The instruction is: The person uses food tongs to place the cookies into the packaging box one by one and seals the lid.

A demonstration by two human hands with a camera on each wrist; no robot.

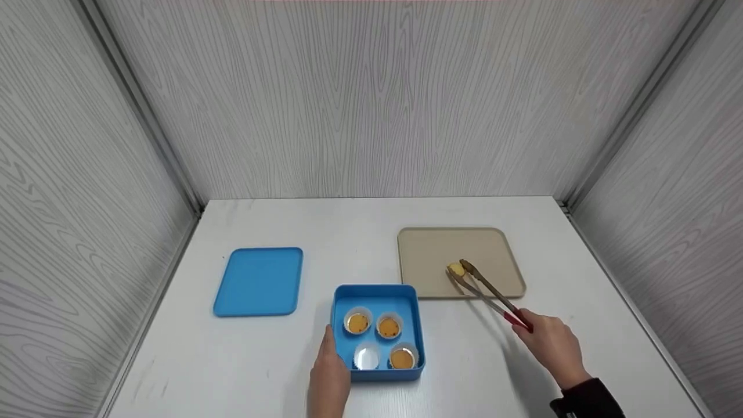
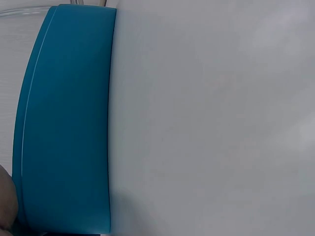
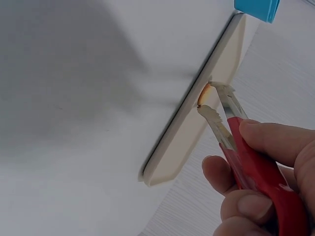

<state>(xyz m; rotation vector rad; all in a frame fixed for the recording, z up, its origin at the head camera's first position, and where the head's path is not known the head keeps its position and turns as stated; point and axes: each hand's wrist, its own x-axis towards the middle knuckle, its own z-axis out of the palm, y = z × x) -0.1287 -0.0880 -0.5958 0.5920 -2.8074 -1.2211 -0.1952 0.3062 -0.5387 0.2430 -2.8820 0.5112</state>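
My right hand [image 1: 550, 343] grips red-handled metal tongs [image 3: 263, 174]. Their tips stand on either side of a small round golden pastry, like an egg tart [image 1: 457, 269], over the tan tray [image 1: 426, 249]; whether it touches the tray I cannot tell. At the near left corner of a square blue box [image 1: 377, 295], my left hand [image 1: 331, 377] rests against the wall with a finger straight along it; its other fingers are mostly hidden. Inside are white paper cups: three hold golden pastries with dark specks, while one cup [image 1: 367, 356] shows a bare white bottom.
A flat blue lid or tray [image 1: 259, 283] lies on the white table [image 1: 244, 360] to the left. Pale wood-grain panels [image 1: 377, 104] enclose the table at the back and both sides. The tan tray's near left corner lies just behind the box's right side.
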